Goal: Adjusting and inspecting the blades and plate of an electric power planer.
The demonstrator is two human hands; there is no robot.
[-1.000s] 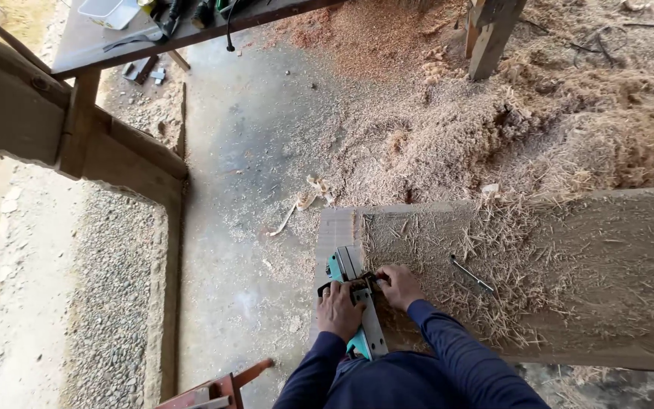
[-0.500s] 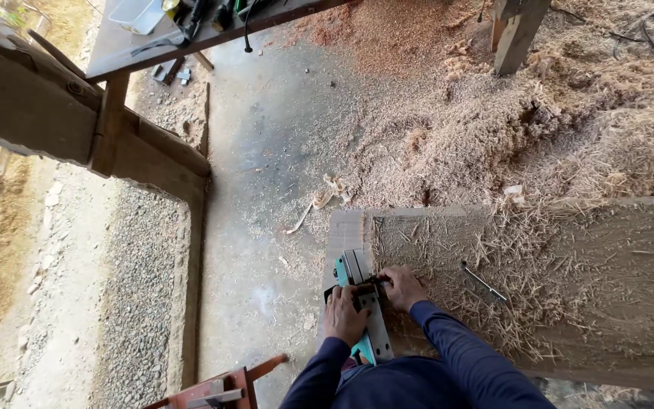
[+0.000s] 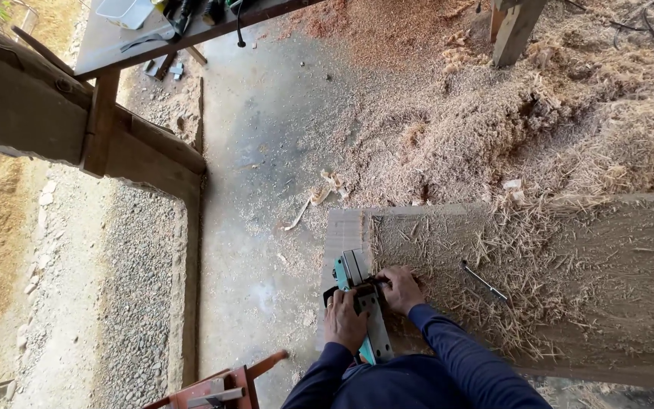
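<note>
A teal and grey electric hand planer (image 3: 361, 299) rests on the left end of a wide wooden slab (image 3: 584, 303) covered in shavings. My left hand (image 3: 344, 322) grips the planer's rear handle. On the right of the front part of the tool sits my right hand (image 3: 402, 288), fingers curled on its knob. Both arms wear dark blue sleeves. The strip of slab at the far left end (image 3: 344, 235) looks smooth and bare.
A metal wrench (image 3: 484, 282) lies on the slab to the right of my hands. Heaps of wood shavings (image 3: 509, 121) cover the floor beyond. A workbench (image 3: 168, 34) with tools stands at the top left, a timber beam (image 3: 77, 121) to the left, a red frame (image 3: 217, 386) at the bottom.
The view has shifted a little, so the slab and hands sit lower and further right in the frame. Both hands stay on the planer in about the same spot on the slab.
</note>
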